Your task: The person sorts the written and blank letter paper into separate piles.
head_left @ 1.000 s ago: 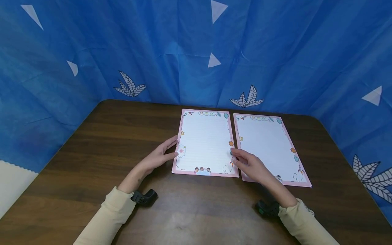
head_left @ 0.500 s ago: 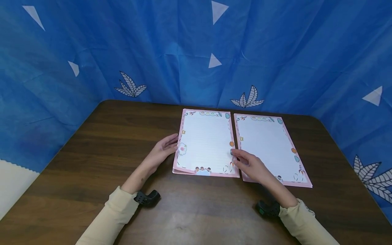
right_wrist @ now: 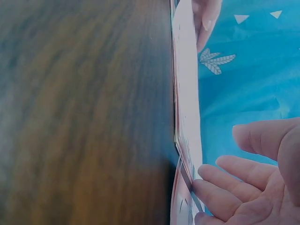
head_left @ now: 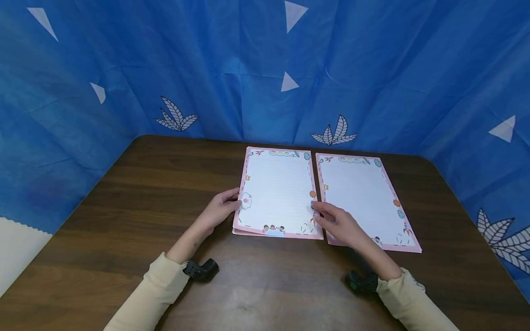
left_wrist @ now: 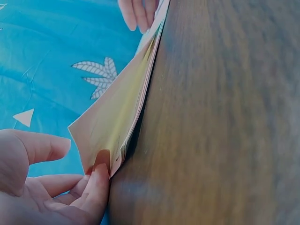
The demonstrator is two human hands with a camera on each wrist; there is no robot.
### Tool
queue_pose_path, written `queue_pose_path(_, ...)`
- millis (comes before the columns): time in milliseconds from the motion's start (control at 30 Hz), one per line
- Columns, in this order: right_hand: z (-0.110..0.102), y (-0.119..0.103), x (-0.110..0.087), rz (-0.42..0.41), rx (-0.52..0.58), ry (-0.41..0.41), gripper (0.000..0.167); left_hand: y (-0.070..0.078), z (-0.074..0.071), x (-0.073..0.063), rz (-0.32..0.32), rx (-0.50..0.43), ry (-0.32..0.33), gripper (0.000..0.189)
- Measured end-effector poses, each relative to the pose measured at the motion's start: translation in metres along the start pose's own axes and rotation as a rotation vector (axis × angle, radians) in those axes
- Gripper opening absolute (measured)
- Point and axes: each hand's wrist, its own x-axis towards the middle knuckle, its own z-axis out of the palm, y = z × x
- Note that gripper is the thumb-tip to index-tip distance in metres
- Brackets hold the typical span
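A stack of pink-bordered lined paper point(head_left: 275, 193) lies in the middle of the dark table. Its top layer is raised along the lower left edge. My left hand point(head_left: 217, 211) is at that edge. In the left wrist view, a fingertip shows through the lifted paper point(left_wrist: 96, 131) from beneath, while the thumb point(left_wrist: 49, 147) stands off from the fingers. My right hand point(head_left: 337, 223) touches the stack's right edge with extended fingertips, partly covering a second stack of similar paper point(head_left: 356, 197). The right wrist view shows its thumb point(right_wrist: 258, 136) apart from the fingers.
The dark wooden table point(head_left: 174, 174) reaches back to a blue curtain point(head_left: 256, 105) printed with white triangles and leaves. Only a narrow gap separates the two stacks. A black camera point(head_left: 200, 270) sits on the left wrist, another point(head_left: 360, 281) on the right.
The lower left edge of the top paper has risen off the stack. My left fingers and thumb have come nearer each other at that edge. My right hand stays still.
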Motion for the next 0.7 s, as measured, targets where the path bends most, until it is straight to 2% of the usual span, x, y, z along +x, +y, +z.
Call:
queue_pose_path(400,0.0002,0.0005,-0.0002,0.003,0.004,-0.004,0.041,0.0042,0.0059,-0.0039,0.05,0.054,-0.023,0.057)
queue_pose_path(600,0.0003,0.0003,-0.0003,0.006,0.002,-0.004,0.041,0.0077,0.0067,-0.0039,0.004,0.054,-0.015,0.059)
queue_pose_path(700,0.0004,0.0002,-0.0004,0.009,0.0,-0.003,0.04,0.0084,0.0068,-0.0039,0.002,0.053,-0.015,0.056)
